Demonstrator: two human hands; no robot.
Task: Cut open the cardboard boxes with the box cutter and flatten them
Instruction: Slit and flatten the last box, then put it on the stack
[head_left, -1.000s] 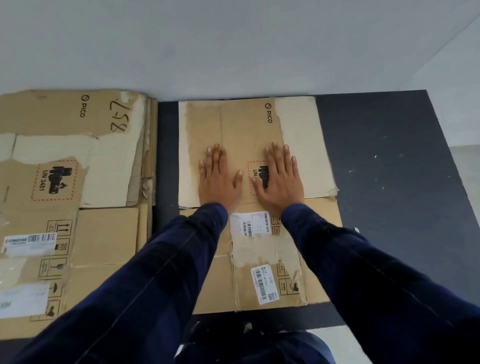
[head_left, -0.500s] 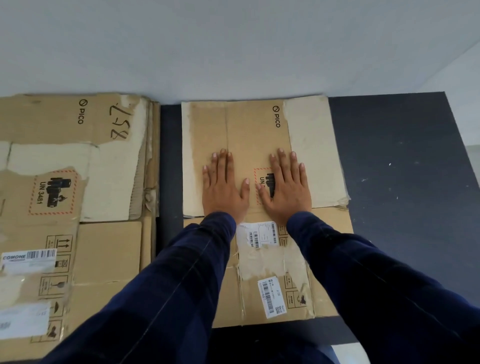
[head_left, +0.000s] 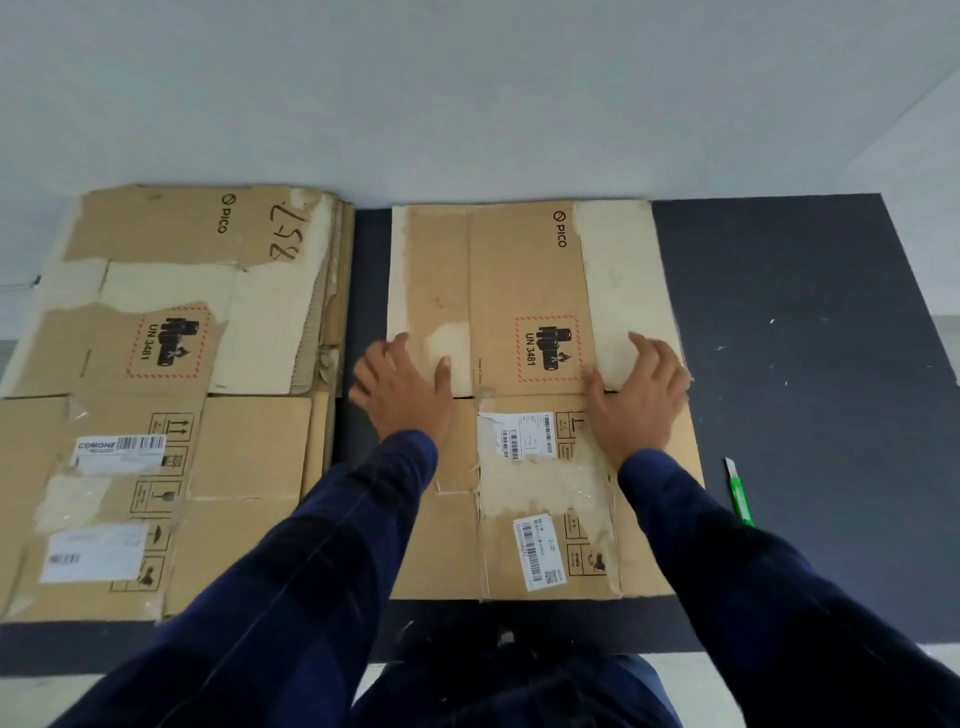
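Dark mat (head_left: 805, 338) is carrying the cut box (head_left: 519, 270) at its far edge, with the open, empty left hand (head_left: 402, 387) and right hand (head_left: 641, 397) sliding apart from centre, probably finishing its flattening, and the box cutter (head_left: 740, 493) lying beside it.

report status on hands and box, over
Left hand and right hand open, flat on the brown flattened cardboard box. Box lies flat on dark mat. Green box cutter on mat right of box, untouched.

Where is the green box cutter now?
In the head view, the box cutter lies on the dark mat, just right of the right-hand flattened box.
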